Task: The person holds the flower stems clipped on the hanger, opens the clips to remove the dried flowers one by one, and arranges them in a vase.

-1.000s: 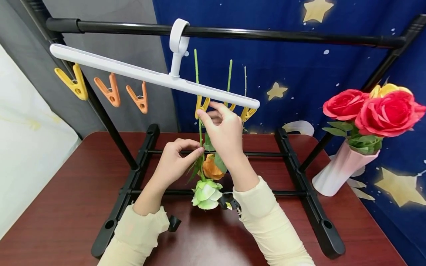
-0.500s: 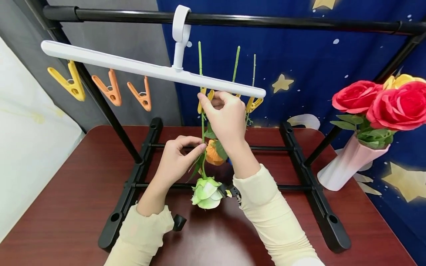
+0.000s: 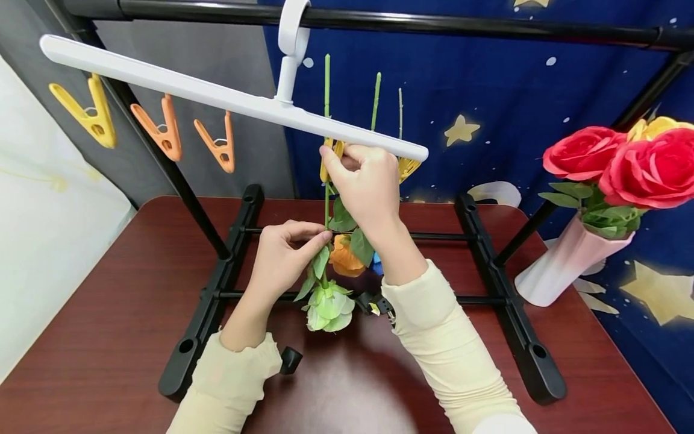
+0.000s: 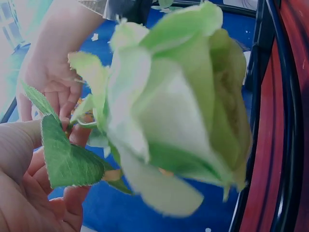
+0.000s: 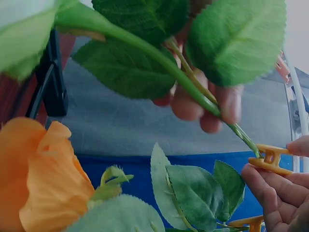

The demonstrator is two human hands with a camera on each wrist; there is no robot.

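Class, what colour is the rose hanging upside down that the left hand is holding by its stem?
Pale green rose, clearest in the left wrist view.

Yellow clip [image 3: 327,158]: mostly hidden behind the right hand [image 3: 364,188].
Red roses [image 3: 623,169]: cut off by the frame's right edge.
Green rose [image 4: 178,111]: blurred, filling the left wrist view.

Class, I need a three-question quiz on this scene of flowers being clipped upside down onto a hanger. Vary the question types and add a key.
1. True or false: the white plastic hanger bar hangs level.
2. What does the left hand pinch?
A. an orange clip
B. the stem of the pale green artificial rose
C. the pink vase
3. Fill in: the right hand pinches a yellow ____ under the bar.

Key:
1. False; it tilts, its left end higher.
2. B
3. clip
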